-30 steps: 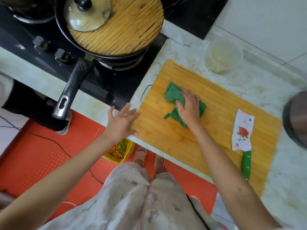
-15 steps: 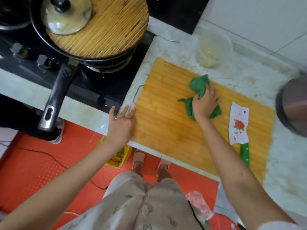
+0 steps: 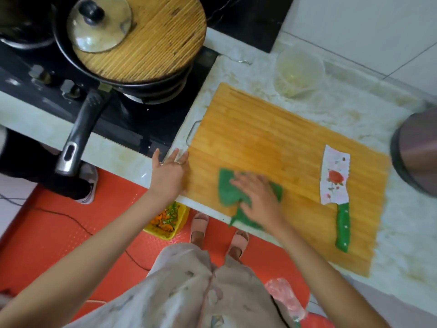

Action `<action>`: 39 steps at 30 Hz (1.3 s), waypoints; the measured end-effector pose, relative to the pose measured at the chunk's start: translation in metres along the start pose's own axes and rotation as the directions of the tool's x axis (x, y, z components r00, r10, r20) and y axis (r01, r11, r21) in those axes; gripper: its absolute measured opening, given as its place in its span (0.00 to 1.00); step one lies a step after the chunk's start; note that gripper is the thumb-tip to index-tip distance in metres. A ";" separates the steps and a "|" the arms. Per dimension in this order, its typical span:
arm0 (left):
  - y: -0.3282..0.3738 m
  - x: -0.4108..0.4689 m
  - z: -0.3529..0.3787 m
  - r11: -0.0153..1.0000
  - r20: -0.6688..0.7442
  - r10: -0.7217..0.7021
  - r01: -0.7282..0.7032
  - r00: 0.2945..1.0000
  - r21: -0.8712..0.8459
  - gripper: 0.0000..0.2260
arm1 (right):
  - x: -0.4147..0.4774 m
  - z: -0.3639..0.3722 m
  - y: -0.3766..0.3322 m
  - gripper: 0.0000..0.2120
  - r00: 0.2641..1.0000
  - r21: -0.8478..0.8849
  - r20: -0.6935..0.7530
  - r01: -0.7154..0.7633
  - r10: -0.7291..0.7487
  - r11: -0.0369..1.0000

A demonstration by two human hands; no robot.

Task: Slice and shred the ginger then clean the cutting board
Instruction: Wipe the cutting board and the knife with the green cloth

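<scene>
A pale marble counter (image 3: 406, 233) is seen from above, with a red floor below it. A large wooden cutting board (image 3: 272, 143) is laid on the counter and serves as the landmark here. To the left of the board a black stove (image 3: 132, 129) is set, and a covered pan (image 3: 132, 43) is carried on it. Just beyond the far edge of the board a clear bowl (image 3: 298, 72) is placed, and pale shreds can be made out in it, judged to be the cut ginger. A knife (image 3: 335, 195) with a flowered blade and a green handle is laid flat on the right part of the board.

No ginger is seen on the board, so the slicing and shredding are judged to be done. The cleaning is judged to be under way: a green cloth (image 3: 225, 188) is spread on the near left part of the board. The ground under and around the knife is judged to be left to wipe.

The cloth is pressed down by the right hand (image 3: 257, 197), whose fingers (image 3: 238, 183) are laid out flat and spread, though they are blurred. The left hand (image 3: 169, 176) is rested on the counter against the left edge of the board, its fingers (image 3: 173, 155) kept straight and slightly apart; nothing is held in it.
</scene>
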State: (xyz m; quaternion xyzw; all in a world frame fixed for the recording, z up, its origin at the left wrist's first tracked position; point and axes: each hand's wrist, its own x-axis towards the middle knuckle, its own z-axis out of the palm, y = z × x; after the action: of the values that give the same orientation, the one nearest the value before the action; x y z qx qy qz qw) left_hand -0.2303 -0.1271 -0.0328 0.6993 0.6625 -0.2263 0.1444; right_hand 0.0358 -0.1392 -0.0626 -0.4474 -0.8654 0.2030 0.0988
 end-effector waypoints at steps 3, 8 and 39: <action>0.003 0.002 0.003 0.999 0.018 -0.045 0.045 0.999 -0.007 0.45 | 0.046 -0.034 0.057 0.25 0.861 0.078 -0.240 -0.444 0.449 0.893; 0.022 -0.008 -0.011 0.992 0.052 -0.072 0.066 0.996 0.104 0.26 | 0.100 -0.032 0.037 0.25 0.696 0.123 -0.242 -0.670 0.676 0.733; 0.313 0.093 -0.068 0.824 -0.469 0.250 -0.440 0.847 -0.356 0.46 | -0.166 -0.073 0.129 0.15 0.134 0.864 -0.325 -0.362 0.936 0.352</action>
State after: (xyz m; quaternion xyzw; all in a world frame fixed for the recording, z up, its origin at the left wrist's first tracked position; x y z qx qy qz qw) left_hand 0.0908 -0.0382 -0.0527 0.7878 0.5706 0.1130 0.2025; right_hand 0.2525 -0.1886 -0.0523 -0.7780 -0.2706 0.2541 0.5069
